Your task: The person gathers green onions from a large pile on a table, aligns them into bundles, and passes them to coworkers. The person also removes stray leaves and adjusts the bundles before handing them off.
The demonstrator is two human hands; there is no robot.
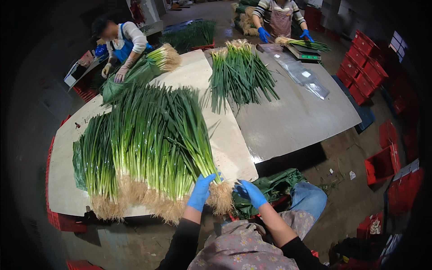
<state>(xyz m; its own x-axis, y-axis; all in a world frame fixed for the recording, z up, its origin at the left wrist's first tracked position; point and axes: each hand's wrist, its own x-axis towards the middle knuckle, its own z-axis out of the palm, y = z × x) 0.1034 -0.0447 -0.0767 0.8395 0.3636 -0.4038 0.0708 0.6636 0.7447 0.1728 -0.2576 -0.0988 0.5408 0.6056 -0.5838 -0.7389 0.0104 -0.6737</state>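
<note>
My left hand (203, 191), in a blue glove, grips a bunch of green onions (202, 152) just above its pale roots. The leaves of that bunch point away from me over the table. To the right of the roots is my right hand (250, 193), also blue-gloved, with its fingers apart and nothing in it. A wide row of green onions (141, 158) lies left of the held bunch, roots towards me and hanging over the table's near edge. Farther off, another pile of green onions (239, 74) has its roots pointing away.
A pale board (233, 145) adjoins a grey tabletop (287, 125) bearing clear plastic bags (300, 74) and a scale (303, 54). Two co-workers handle onions across the table. A green sack (276, 185) lies by my knee. Red crates (361, 67) stand at right.
</note>
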